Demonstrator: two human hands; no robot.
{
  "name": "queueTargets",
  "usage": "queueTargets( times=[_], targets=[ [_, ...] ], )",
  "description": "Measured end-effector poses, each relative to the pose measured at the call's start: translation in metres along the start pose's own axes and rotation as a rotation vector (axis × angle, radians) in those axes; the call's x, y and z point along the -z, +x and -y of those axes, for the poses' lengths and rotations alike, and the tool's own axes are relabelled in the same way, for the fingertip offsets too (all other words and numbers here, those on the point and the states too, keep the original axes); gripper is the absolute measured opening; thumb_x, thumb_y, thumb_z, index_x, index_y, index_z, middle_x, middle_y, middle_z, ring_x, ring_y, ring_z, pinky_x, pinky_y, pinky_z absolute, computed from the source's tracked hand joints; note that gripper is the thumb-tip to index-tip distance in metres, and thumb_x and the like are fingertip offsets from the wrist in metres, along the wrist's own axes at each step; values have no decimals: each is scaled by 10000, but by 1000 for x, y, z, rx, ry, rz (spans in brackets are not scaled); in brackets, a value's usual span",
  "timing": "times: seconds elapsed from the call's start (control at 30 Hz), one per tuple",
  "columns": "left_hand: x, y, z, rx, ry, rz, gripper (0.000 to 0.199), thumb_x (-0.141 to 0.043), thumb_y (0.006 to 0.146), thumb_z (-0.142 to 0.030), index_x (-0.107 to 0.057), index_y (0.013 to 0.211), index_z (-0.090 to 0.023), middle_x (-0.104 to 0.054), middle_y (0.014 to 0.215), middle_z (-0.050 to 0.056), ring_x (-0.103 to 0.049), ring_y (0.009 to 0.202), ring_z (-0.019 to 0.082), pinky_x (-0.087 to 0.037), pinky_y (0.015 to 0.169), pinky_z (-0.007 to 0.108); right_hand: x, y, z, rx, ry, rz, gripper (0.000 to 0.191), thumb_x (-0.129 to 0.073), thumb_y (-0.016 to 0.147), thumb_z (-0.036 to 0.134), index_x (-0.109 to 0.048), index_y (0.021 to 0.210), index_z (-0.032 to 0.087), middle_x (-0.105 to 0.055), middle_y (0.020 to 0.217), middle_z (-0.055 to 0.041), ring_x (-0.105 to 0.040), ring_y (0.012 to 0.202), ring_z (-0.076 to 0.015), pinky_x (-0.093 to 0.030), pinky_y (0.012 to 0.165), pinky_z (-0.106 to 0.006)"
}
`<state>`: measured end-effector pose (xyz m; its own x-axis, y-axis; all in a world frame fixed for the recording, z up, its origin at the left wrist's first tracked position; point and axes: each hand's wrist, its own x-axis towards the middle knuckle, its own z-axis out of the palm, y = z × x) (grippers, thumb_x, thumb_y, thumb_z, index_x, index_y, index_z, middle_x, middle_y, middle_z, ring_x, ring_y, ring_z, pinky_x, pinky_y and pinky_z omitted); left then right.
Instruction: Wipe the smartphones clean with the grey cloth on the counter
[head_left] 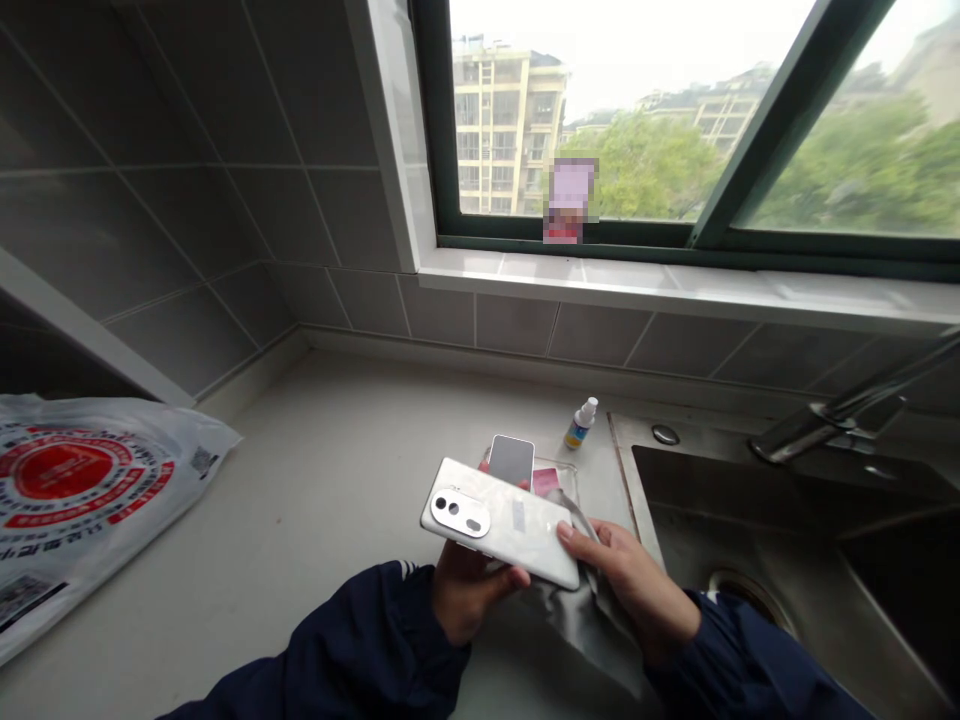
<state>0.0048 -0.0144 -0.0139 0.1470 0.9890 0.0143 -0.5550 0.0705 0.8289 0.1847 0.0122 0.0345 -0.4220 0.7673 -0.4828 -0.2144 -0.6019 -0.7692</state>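
A white smartphone (510, 515) lies back side up in my left hand (465, 592), its camera module at the left end. The fingers of this hand wrap under the phone and its thumb rests on the lower edge. My right hand (637, 585) grips a grey cloth (581, 620) against the phone's right end, thumb on the back cover. Behind the phone stands a smaller grey rectangular device (513, 458) with a light rim, partly hidden. Beside it, a pink card (547, 482) and a clear phone case (571, 472) show in part on the counter.
A small white spray bottle (580, 424) with a blue and yellow label stands near the sink edge. At right is a steel sink (720, 510) with a faucet (795, 430). A printed plastic bag (112, 480) lies at left. The counter (300, 480) runs below a window.
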Motion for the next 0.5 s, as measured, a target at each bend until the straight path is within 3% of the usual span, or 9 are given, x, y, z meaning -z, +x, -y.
queueTargets(
  times=[0.2, 0.5],
  targets=[
    [7, 12, -6, 12, -40, 63, 1070, -802, 667, -315, -138, 1505, -282, -561, 1328, 140, -496, 1246, 350, -338, 1080, 516, 0, 1, -4, -128, 48, 74, 406, -735, 766, 452, -700, 946, 90, -736, 752, -78, -689, 632, -153, -518, 590, -195],
    [12, 13, -8, 146, -255, 64, 938, -704, 757, -387, -131, 1495, -305, -614, 1211, 109, -562, 1136, 293, -410, 985, 481, 16, 5, 8, -158, -75, 150, 429, -685, 827, 440, -725, 773, 17, -733, 677, -151, -701, 565, -169, -550, 591, -224]
  ],
)
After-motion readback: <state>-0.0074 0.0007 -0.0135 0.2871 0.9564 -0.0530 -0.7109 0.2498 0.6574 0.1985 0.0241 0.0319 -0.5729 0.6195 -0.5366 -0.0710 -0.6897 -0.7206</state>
